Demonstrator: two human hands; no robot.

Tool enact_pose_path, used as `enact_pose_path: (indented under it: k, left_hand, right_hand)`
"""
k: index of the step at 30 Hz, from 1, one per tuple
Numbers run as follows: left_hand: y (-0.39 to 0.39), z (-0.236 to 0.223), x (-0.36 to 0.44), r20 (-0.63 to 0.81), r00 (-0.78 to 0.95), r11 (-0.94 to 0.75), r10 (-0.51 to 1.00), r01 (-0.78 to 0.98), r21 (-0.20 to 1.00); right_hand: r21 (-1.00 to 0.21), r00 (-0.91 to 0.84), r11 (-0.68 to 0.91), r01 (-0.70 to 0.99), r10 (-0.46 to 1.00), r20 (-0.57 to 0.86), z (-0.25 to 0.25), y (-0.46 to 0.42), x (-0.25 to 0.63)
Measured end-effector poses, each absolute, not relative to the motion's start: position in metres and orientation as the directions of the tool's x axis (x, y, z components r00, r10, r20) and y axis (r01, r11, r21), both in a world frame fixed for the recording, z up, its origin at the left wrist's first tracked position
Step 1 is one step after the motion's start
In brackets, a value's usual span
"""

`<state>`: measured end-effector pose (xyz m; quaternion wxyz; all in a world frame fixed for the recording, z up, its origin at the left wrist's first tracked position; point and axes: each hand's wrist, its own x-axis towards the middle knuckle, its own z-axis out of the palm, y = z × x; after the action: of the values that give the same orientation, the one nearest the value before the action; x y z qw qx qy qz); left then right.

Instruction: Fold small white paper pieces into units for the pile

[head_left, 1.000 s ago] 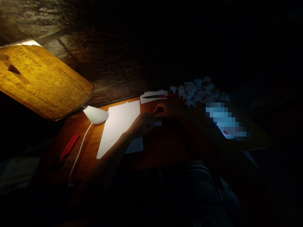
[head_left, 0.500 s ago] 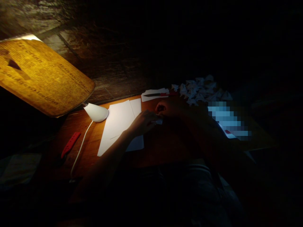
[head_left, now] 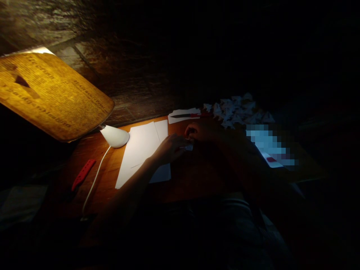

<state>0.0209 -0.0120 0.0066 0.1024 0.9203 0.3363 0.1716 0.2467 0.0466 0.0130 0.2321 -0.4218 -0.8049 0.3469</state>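
Observation:
The scene is very dark, lit only by a small lamp. My left hand (head_left: 170, 148) rests on the wooden table (head_left: 107, 168), fingers curled round a small piece of white paper (head_left: 189, 147). My right hand (head_left: 201, 131) is just beyond it, fingers bent and pinching the same small paper. Both hands meet over the table's middle. White paper sheets (head_left: 140, 148) lie flat under and left of my left forearm.
A white lamp head (head_left: 114, 136) with its cable sits left of the sheets. A red strip (head_left: 83, 174) lies near the left edge. A red-handled knife (head_left: 185, 115) rests on paper behind my hands, beside a heap of folded paper pieces (head_left: 236, 108). A printed board (head_left: 50, 95) leans at the left.
The hands stay together on the small paper with only slight finger movement. The view has shifted a little.

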Motion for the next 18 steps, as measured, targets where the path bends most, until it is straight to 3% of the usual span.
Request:
enact_pose_path:
  k: [13, 18]
  left_hand:
    - [-0.015, 0.013, 0.022, 0.221, 0.723, -0.748, 0.655, 0.577, 0.328]
    - [-0.011, 0.002, 0.018, 0.335, 0.599, -0.685, 0.727, 0.659, 0.309]
  right_hand:
    - [-0.758, -0.516, 0.387, 0.525, 0.853, 0.077, 0.013, 0.043, 0.244]
    - [-0.74, -0.61, 0.462, 0.488, 0.787, 0.089, 0.017, 0.043, 0.251]
